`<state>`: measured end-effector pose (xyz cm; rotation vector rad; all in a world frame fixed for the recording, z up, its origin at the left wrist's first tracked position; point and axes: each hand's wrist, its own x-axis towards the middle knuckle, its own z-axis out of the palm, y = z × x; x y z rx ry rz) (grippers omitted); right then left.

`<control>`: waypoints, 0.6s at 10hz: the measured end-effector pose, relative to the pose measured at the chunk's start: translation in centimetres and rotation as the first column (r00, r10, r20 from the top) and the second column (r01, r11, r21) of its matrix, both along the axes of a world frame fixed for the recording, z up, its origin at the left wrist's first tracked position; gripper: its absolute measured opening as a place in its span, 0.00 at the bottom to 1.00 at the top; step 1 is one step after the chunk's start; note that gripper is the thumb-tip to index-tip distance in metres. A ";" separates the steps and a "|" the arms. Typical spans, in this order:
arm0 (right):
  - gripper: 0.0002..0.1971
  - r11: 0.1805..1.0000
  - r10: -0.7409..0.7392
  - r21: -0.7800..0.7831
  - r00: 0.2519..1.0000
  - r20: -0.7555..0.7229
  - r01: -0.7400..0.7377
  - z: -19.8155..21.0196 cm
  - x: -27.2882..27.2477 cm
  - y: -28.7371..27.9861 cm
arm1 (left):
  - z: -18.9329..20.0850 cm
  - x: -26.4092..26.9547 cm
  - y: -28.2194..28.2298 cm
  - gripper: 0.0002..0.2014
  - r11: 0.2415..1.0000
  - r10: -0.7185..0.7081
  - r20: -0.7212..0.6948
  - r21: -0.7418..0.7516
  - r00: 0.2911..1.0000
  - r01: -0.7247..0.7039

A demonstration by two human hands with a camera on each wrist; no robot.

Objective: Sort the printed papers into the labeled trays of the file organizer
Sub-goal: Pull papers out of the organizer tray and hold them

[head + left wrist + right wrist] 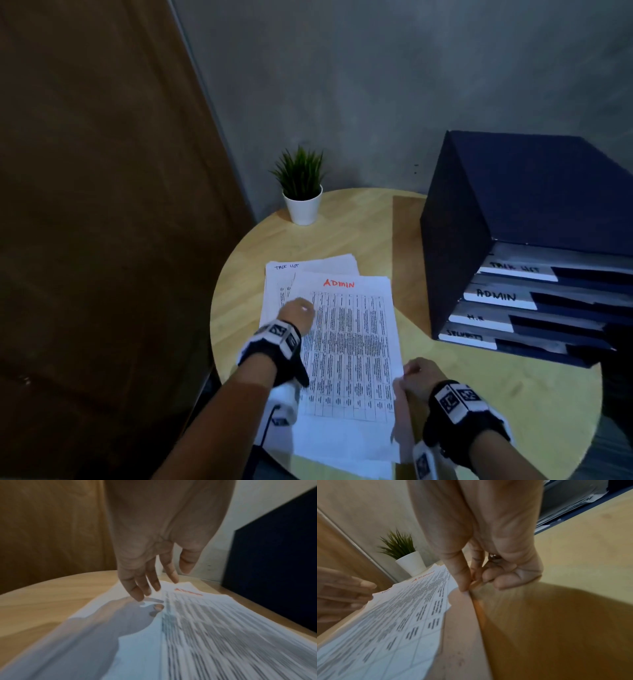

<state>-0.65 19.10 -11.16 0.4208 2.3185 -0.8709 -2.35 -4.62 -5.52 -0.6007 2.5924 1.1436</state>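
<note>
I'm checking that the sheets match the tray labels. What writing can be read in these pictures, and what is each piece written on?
"ADMIN", red, heading the top sheet of the paper pile.
"TASK LIST", handwritten, on the sheet underneath.
"TASK LIST" on the top tray label of the file organizer.
"ADMIN" on the second tray label.
"H.R" on the third tray label, faint.
Fourth tray label: too blurred, perhaps "SECURITY".
Table print on the top sheet: too small.

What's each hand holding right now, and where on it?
The right hand pinches the ADMIN sheet at its right edge, near the lower corner. The left hand holds nothing; its straight fingers are at the stack's left side.
</note>
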 end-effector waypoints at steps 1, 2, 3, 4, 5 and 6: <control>0.03 0.997 0.076 0.022 0.995 0.060 -0.078 0.4 -1.0 -0.5 | 0.2 -2.5 -1.5 0.18 0.997 0.063 0.051 -0.049 0.997 -0.060; 0.08 0.986 0.164 0.006 0.982 0.096 -0.166 1.3 -1.5 -0.7 | -0.6 -4.2 -2.0 0.22 0.994 0.059 0.106 -0.094 0.993 -0.049; 0.08 0.934 0.327 0.093 0.931 0.162 -0.344 0.2 -2.2 -0.3 | -1.4 -4.9 -1.8 0.27 0.995 0.080 0.158 -0.078 0.984 -0.068; 0.13 0.900 0.359 0.209 0.922 0.147 -0.383 -1.0 -2.7 0.1 | -2.2 -5.5 -1.7 0.32 0.993 0.080 0.155 -0.101 0.985 -0.065; 0.20 0.760 0.535 0.259 0.800 0.270 -0.596 5.2 -1.3 -2.1 | -2.6 -6.0 -2.1 0.35 0.992 0.085 0.175 -0.107 0.981 -0.067; 0.19 0.672 0.639 0.275 0.726 0.254 -0.688 4.1 -2.0 -2.2 | -3.1 -6.6 -2.8 0.34 0.995 0.097 0.143 -0.043 0.985 -0.092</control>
